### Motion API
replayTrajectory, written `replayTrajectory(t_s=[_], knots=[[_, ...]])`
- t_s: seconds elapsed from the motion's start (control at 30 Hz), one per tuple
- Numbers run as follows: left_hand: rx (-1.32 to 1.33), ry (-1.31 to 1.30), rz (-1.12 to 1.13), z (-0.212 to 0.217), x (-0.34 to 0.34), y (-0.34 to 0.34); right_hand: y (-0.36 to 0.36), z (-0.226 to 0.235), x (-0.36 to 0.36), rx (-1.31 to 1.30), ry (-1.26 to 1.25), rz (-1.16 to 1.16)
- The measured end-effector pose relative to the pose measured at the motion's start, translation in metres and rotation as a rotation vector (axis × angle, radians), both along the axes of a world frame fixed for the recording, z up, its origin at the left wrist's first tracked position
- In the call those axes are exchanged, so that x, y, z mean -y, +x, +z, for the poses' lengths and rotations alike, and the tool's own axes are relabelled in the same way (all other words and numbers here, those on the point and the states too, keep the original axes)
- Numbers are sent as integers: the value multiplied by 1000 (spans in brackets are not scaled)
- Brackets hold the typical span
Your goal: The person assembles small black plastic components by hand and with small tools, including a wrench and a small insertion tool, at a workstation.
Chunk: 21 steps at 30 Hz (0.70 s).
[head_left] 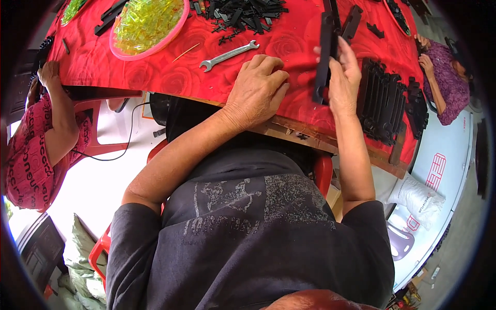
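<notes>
My right hand [343, 85] grips a long black plastic strip [323, 57], held upright over the right part of the table; a round hole shows near its lower end. The fingers behind the strip are partly hidden. Palm down near the table's front edge, my left hand [258, 88] rests with its fingers curled in, and nothing shows in them. A silver open-ended wrench [230, 55] lies just beyond it. To the right of my right hand stands a tight row of similar black strips [382, 103].
A red rose-patterned cloth [181, 77] covers the table. Toward the back are a pink-rimmed basin [124, 56] of yellow clear pieces, a pile of small black parts [248, 13] and a thin wooden stick [186, 52]. One person [36, 150] sits at left, another [448, 85] at right.
</notes>
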<state>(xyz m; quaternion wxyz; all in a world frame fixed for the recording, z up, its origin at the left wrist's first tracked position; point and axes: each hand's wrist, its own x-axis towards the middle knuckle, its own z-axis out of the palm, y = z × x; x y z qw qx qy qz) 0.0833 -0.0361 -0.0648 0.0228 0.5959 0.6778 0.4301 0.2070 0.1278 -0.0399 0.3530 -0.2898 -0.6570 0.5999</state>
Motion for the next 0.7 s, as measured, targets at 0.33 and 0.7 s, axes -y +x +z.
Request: replayTrajectory(t_s=[0.33, 0.7], knots=[[105, 107, 29, 0, -4, 2, -9, 1, 50, -150, -354, 24], [163, 66, 44, 6, -2, -1, -14, -4, 63, -329, -645, 91]])
